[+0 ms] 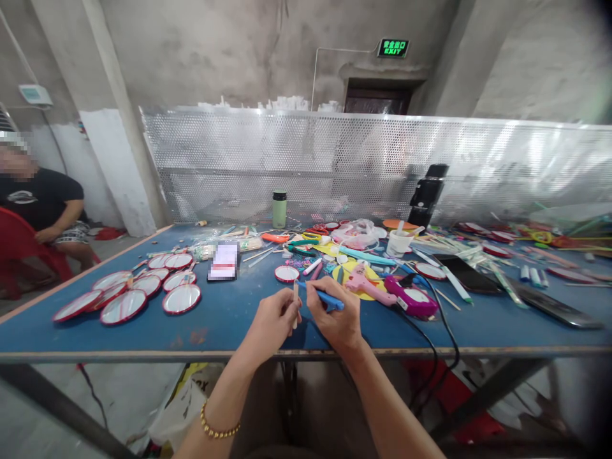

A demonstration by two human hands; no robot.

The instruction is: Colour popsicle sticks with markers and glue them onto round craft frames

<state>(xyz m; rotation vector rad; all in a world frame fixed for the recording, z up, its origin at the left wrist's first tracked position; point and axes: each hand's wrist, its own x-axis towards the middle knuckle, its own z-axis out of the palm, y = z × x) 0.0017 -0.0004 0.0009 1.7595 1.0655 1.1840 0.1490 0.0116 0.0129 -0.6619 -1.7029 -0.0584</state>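
We are pinching a thin stick (pixel 295 294) upright in our left hand (pixel 272 322), fingers closed on it, above the near edge of the blue table (pixel 229 319). Our right hand (pixel 337 322), just beside it, is gripping a blue tool (pixel 329 299), perhaps a pen; it is too small to say. Just beyond, a red-rimmed disc (pixel 287 274) is lying alone, with a pink glue gun (pixel 368 284) to its right. More discs (pixel 127 306) are lying clustered at the left. Farther back a green flask (pixel 279 209) is standing before the perforated screen (pixel 335 166), and a person (pixel 43 204) is sitting at far left.
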